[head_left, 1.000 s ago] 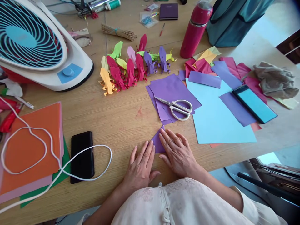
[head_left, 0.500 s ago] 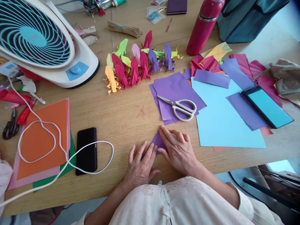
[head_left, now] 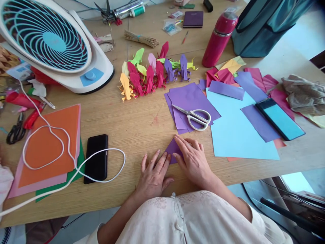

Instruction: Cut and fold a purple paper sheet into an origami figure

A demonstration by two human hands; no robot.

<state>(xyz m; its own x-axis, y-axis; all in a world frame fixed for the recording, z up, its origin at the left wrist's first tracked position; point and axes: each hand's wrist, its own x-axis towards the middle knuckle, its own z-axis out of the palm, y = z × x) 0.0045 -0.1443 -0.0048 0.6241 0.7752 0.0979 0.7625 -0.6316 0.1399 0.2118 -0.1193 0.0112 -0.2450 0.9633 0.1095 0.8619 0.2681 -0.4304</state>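
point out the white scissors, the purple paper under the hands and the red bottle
White scissors (head_left: 189,113), head view: near the pivot.
Purple paper (head_left: 171,147), head view: its uncovered part.
Red bottle (head_left: 217,43), head view: middle of its body.

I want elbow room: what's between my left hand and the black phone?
Beside your left hand, bare tabletop; then a white cable loop, in the head view.

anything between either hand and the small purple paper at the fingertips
Nothing visible: the left hand and right hand both touch the folded purple paper directly. The white-handled scissors lie beyond it on purple sheets.
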